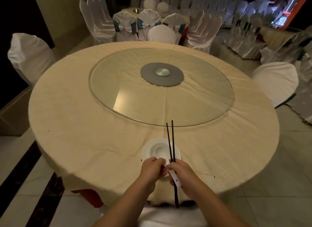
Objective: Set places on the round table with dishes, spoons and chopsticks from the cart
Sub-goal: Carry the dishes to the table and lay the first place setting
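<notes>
Now: right hand grip curled round chopsticks and spoon; left hand grip pinching plate rim.

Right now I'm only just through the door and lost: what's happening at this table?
A person is laying a place at the near edge of the round table. The right hand holds black chopsticks and a white spoon; the left hand steadies a white plate with a bowl on it. No other place shows.
</notes>
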